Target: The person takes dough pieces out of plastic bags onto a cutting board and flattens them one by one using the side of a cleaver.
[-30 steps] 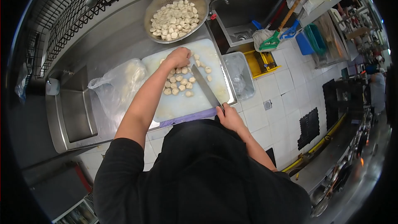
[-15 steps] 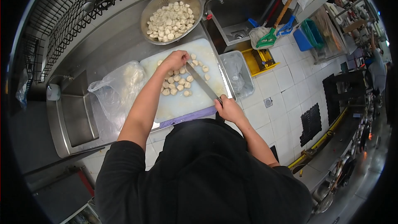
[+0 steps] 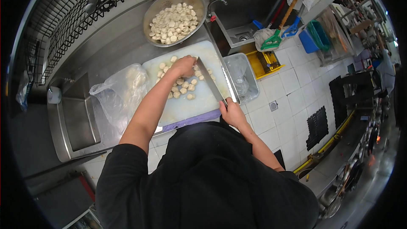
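Note:
My right hand (image 3: 232, 112) grips the handle of a long knife (image 3: 210, 80) at the board's near right. The blade slants up and left over the white cutting board (image 3: 174, 112), its tip just right of my left hand (image 3: 184, 67). The fingers of that hand are drawn together among small, pale, roundish pieces (image 3: 183, 90); what they hold, if anything, is hidden. Several such pieces lie left of the hand, below it, and to the right of the blade. A large metal colander (image 3: 149, 29) beyond the board holds a heap of similar pieces.
A clear plastic bag (image 3: 121, 91) with pale contents lies left of the board. A purple cloth (image 3: 186, 121) shows under its near edge. Right of the counter stand a lined grey bin (image 3: 255, 91) and a yellow bucket (image 3: 262, 65). Sinks flank the counter.
My left hand has shifted slightly toward me and right. The knife's tip has swung right and away, so the blade stands steeper. My right hand has barely moved.

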Motion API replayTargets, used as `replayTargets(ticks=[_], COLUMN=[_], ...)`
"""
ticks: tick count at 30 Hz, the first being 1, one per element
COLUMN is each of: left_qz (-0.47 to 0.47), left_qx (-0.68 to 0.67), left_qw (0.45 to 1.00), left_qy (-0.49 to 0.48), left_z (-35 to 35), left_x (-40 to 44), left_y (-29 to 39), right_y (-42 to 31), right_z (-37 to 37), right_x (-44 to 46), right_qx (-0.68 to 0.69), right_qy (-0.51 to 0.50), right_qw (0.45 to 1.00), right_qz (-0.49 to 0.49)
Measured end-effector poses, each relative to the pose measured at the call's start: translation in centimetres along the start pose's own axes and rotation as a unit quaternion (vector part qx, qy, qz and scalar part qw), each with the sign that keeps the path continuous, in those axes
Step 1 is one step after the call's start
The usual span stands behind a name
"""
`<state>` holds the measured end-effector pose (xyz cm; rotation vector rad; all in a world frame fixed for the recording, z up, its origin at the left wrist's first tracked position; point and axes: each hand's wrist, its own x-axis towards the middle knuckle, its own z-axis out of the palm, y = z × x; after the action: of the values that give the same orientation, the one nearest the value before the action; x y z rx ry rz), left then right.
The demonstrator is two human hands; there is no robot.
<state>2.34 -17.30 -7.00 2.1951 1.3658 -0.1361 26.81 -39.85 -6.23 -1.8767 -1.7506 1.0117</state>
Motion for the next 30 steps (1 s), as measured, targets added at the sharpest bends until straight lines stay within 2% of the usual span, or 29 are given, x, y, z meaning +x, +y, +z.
replayTargets(ticks=[6, 8, 12, 15, 17, 20, 21, 23, 25, 27, 29, 30], left_qz=[-0.007, -0.011, -0.010, 0.002, 0.004, 0.015, 0.017, 0.014, 0.020, 0.077, 0.060, 0.065], left_qx=[0.052, 0.021, -0.046, -0.083, -0.161, -0.184, -0.183, -0.088, -0.107, -0.061, -0.071, -0.087], left_qw=[0.997, 1.000, 0.998, 0.995, 0.985, 0.979, 0.980, 0.992, 0.991, 0.987, 0.988, 0.980], left_qy=[-0.051, 0.019, 0.034, 0.056, 0.060, 0.083, 0.081, 0.093, 0.074, 0.127, 0.120, 0.165], left_z=[-0.1, 1.9, 1.3, 2.1, 2.0, 1.1, 1.1, 1.5, 1.6, 2.5, 3.8, 4.2], left_x=[0.1, 1.0, 0.5, 1.0, 0.5, -1.3, -2.0, -3.7, -5.9, -7.4, -7.4, -7.4], left_y=[0.4, -0.3, 1.4, 1.0, 1.0, 0.3, -0.1, -0.9, -0.1, 0.3, -0.1, -0.1], right_y=[-1.4, -1.0, -0.8, -0.2, 0.0, -0.1, -0.2, -0.7, -1.5, -2.5, -2.8, -2.8], right_z=[-2.9, -3.6, -4.2, -3.8, -3.6, -3.4, -3.3, -2.9, -2.5, -2.2, -1.6, -1.4], right_x=[-1.4, -1.9, -3.2, -3.7, -3.7, -3.7, -3.7, -3.6, -3.4, -2.9, -2.6, -2.3], right_qx=[0.048, 0.039, 0.027, 0.029, 0.029, 0.024, 0.017, 0.014, 0.010, -0.025, -0.025, -0.026], right_qy=[-0.022, -0.041, -0.081, -0.068, -0.067, -0.070, -0.073, -0.061, -0.054, -0.075, -0.066, -0.053], right_qw=[0.998, 0.997, 0.995, 0.996, 0.996, 0.995, 0.995, 0.997, 0.998, 0.996, 0.997, 0.998], right_qz=[0.031, 0.043, 0.057, 0.052, 0.057, 0.060, 0.059, 0.045, 0.028, 0.040, 0.026, 0.016])
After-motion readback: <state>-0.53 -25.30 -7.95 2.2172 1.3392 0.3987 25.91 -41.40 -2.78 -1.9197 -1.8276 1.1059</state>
